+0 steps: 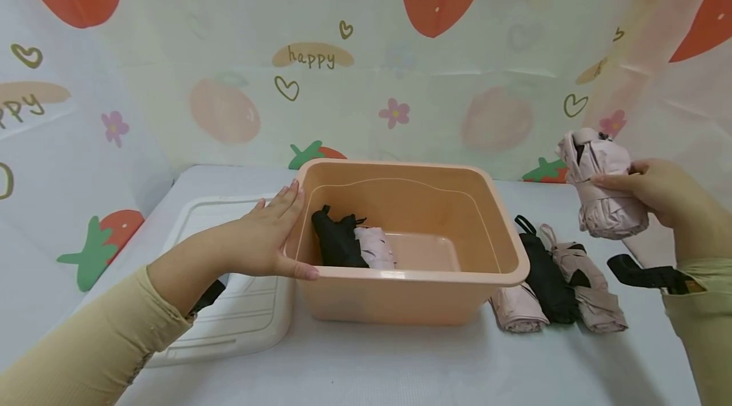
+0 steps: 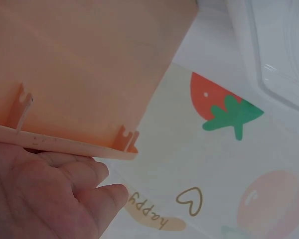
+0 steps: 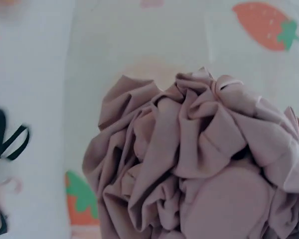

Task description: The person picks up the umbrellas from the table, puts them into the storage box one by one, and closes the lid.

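Observation:
My right hand (image 1: pixel 666 193) grips a pale pink folded umbrella (image 1: pixel 609 187), held up above the table at the right. Its bunched, pleated fabric (image 3: pixel 189 149) fills much of the right wrist view. My left hand (image 1: pixel 265 231) lies along the left rim of a peach plastic bin (image 1: pixel 394 298), fingers stretched out and thumb over the front corner. From the left wrist camera, the palm side of that hand (image 2: pixel 55 189) shows against the rim's underside. Inside the bin, at its left end, a black folded umbrella (image 1: pixel 337 241) lies beside a pale pink one (image 1: pixel 374 247), both partly hidden by the front wall.
Right of the bin lie a pale pink folded umbrella (image 1: pixel 519 309), a black one (image 1: pixel 549 279) and a dusty pink one (image 1: pixel 597 304). A white lid (image 1: pixel 251 317) is on the table at the left, partly under my left forearm. Strawberry-print sheeting (image 1: pixel 343 107) surrounds the table.

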`<state>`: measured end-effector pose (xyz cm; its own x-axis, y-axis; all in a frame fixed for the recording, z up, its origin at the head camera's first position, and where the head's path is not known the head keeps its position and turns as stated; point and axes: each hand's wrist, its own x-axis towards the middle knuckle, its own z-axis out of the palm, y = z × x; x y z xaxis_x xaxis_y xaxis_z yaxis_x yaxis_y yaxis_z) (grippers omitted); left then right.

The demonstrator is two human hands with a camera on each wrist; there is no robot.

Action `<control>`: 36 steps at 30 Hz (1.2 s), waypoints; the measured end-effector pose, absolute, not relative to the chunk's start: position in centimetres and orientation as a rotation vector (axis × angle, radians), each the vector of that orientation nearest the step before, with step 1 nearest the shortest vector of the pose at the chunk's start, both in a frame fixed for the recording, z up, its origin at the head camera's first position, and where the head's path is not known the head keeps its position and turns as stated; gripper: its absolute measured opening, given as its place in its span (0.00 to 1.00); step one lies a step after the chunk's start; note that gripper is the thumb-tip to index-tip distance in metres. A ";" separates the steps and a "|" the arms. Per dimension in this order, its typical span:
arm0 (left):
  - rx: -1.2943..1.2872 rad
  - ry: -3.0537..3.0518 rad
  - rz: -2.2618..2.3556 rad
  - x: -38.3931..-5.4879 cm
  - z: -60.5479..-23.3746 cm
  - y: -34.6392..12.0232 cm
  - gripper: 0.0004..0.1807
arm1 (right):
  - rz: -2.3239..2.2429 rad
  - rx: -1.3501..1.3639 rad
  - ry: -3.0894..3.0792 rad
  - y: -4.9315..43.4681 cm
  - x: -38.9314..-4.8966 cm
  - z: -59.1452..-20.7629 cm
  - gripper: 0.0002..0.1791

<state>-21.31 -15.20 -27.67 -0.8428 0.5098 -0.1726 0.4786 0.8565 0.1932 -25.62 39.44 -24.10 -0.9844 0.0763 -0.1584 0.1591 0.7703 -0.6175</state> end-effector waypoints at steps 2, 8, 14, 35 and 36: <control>0.757 2.816 0.204 -21.3 -27.7 -15.2 0.73 | -1.001 0.146 2.867 38.3 -25.9 -23.1 0.37; 0.773 2.816 0.213 -21.3 -27.7 -15.2 0.73 | -1.047 -0.024 2.880 34.5 -26.8 -20.4 0.35; 0.782 2.814 0.229 -21.3 -27.7 -15.2 0.73 | -1.056 -0.142 2.855 30.1 -27.2 -19.1 0.32; 0.788 2.819 0.239 -21.4 -27.9 -15.4 0.73 | -0.760 -0.398 2.818 17.3 -28.5 -21.8 0.27; 0.788 2.819 0.236 -21.4 -27.8 -15.3 0.73 | -0.746 -0.413 2.820 17.0 -28.5 -22.0 0.26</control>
<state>-21.41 -15.35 -27.85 -0.8365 0.5262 -0.1525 0.4935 0.8447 0.2073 -28.49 16.99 -21.96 -0.9420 -0.3149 -0.1159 -0.2164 0.8342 -0.5073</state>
